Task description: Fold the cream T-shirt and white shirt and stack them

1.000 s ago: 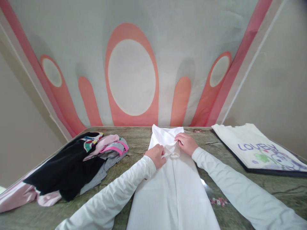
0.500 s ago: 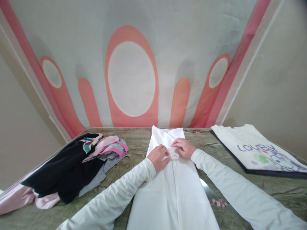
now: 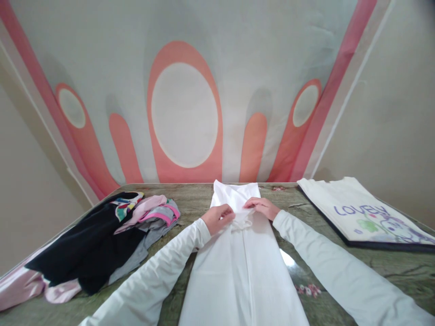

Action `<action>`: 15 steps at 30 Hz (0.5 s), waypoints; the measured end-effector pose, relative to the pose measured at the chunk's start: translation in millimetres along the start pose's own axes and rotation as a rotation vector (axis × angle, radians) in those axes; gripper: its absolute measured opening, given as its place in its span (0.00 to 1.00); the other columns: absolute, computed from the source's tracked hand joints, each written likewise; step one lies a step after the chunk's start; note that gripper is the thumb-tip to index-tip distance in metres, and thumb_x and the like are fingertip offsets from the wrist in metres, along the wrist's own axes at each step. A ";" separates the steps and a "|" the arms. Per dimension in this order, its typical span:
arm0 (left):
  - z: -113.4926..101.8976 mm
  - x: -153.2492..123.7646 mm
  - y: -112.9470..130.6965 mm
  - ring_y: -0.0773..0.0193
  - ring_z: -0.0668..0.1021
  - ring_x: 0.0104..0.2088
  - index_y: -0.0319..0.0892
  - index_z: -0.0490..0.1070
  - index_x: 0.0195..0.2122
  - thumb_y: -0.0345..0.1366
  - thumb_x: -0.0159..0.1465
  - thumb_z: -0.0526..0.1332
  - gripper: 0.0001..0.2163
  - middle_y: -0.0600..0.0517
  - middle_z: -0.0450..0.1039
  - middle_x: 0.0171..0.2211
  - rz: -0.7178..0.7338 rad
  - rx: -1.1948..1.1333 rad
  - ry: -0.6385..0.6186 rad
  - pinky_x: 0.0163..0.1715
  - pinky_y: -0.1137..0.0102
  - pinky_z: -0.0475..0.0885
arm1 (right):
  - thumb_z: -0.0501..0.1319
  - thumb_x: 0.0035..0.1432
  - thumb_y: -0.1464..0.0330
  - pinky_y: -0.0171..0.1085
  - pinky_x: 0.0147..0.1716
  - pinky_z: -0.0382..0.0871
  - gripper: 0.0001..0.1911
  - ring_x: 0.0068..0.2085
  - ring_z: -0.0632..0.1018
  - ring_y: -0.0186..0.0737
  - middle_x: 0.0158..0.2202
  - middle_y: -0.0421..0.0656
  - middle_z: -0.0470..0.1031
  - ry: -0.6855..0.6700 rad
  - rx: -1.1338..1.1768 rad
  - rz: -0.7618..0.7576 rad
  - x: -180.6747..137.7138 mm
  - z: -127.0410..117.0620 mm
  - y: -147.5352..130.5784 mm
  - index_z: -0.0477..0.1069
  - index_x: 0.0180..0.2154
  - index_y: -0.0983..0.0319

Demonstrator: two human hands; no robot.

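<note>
We judge the cloth (image 3: 241, 258) light, soft, best pinched by edges; can't tell if left hand (image 3: 219, 218) or right hand (image 3: 262, 208) grips.

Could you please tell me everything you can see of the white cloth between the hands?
The white cloth looks like plain, soft fabric. It lies lengthwise on the wood-patterned table, appearing narrow at the far end and broader toward the camera, where the picture cuts it off. A straight crease or seam runs along it, with a small bunched patch farther up. The left hand and right hand flank that patch, touching the cloth; whether they pinch it is unclear.
</note>
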State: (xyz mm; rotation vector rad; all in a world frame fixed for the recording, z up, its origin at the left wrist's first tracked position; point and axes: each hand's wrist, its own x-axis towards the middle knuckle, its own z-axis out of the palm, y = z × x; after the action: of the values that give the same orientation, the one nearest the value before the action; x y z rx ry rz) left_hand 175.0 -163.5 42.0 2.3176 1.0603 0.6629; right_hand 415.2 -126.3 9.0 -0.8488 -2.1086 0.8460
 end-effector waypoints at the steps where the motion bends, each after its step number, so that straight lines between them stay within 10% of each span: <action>1: -4.6 3.4 -7.8 0.68 0.73 0.31 0.40 0.68 0.33 0.39 0.61 0.51 0.10 0.53 0.73 0.30 -0.030 0.028 0.038 0.34 0.75 0.67 | 0.49 0.50 0.74 0.39 0.42 0.63 0.16 0.40 0.72 0.39 0.36 0.44 0.74 0.015 0.012 0.027 0.3 0.3 -0.4 0.74 0.35 0.63; 9: -30.6 46.1 -98.9 0.64 0.73 0.34 0.39 0.68 0.33 0.32 0.59 0.52 0.06 0.50 0.71 0.32 -0.286 0.289 0.267 0.37 0.70 0.67 | 0.51 0.57 0.65 0.35 0.34 0.64 0.13 0.33 0.72 0.36 0.31 0.43 0.71 0.293 -0.218 0.056 9.5 12.9 11.0 0.73 0.31 0.63; 15: -24.1 89.4 -120.8 0.63 0.70 0.43 0.39 0.64 0.46 0.24 0.58 0.51 0.15 0.46 0.66 0.44 -0.314 0.368 0.282 0.45 0.68 0.65 | 0.56 0.51 0.72 0.35 0.35 0.64 0.07 0.34 0.71 0.36 0.32 0.43 0.69 0.311 -0.302 0.023 10.0 19.6 23.9 0.71 0.33 0.62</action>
State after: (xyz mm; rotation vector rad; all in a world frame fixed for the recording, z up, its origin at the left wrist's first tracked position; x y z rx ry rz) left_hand 146.6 -18.6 5.1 2.3159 1.7626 0.7312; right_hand 401.8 -110.9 -16.2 -1.0863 -1.9754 0.3778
